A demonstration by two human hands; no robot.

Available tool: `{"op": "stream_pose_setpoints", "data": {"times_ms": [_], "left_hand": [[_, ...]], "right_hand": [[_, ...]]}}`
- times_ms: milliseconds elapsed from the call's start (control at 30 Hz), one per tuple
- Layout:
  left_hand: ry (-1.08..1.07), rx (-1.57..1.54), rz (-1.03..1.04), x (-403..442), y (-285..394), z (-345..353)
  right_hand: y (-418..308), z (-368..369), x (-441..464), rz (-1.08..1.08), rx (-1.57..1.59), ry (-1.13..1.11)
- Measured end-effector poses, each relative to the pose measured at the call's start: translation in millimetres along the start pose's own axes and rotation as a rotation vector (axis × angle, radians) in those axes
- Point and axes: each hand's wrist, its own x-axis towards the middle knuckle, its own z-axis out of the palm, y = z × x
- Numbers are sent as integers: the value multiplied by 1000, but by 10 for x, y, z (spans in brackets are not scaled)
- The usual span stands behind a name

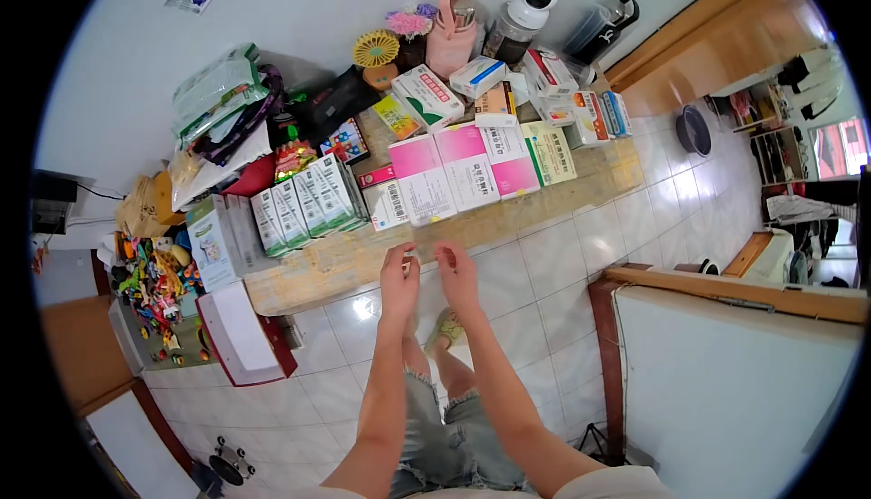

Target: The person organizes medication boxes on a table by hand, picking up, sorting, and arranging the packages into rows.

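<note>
My left hand (399, 274) hovers just off the front edge of the table, fingers loosely bent with nothing in them. Beside it, a small gap away, my right hand (456, 272) is held the same way and is also bare. Nearest to both are pink and white medicine boxes (422, 181) lying flat side by side. Left of these lie a white box with a red end (388, 204) and a row of green and white boxes (308, 201). A pale green box (548, 152) lies at the row's right end.
Behind stand more medicine boxes (426, 98), a pink cup holder (451, 41), a white camera (533, 2) and a black bottle (610, 34). Plastic packages (218, 91) pile up at the left, near a heap of small toys (159, 286). A door edge (726, 292) juts in at right.
</note>
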Motion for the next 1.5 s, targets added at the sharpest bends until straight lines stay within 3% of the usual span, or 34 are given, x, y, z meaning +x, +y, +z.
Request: {"op": "stream_pose_setpoints", "data": {"times_ms": [133,300,433,567,633,767,833,867,1000,1200,1367,1500], "left_hand": [[-10,-9,3,245,11,156],[6,-126,-95,813,70,321],[113,-146,-10,1458,109,487],[188,-56,84,2155,202,608],[265,43,84,2465,175,711],[187,-160,-72,2884,56,868],[168,-228,-144,2928,25,931],[185,-214,-125,2933,0,957],[219,-133,-83,2858,3,1029],[248,-126,-37,2508,341,810],[224,-143,18,1964,333,559],[236,-233,-53,1454,229,430]], "right_hand": [[60,-59,327,81,77,-34],[-43,-55,912,-4,2,-49],[-256,4,1565,-46,-67,9],[-320,41,2352,-311,-188,90],[-328,50,2635,-330,-204,119],[-336,48,2995,-279,-272,118],[-355,80,3057,-270,-296,66],[-357,70,3090,-122,-293,-61],[-325,147,3050,-52,-339,-47],[-269,60,2751,-165,-242,-53],[-488,-14,2164,17,-19,-177],[-323,-13,1770,17,-108,-278]]}}
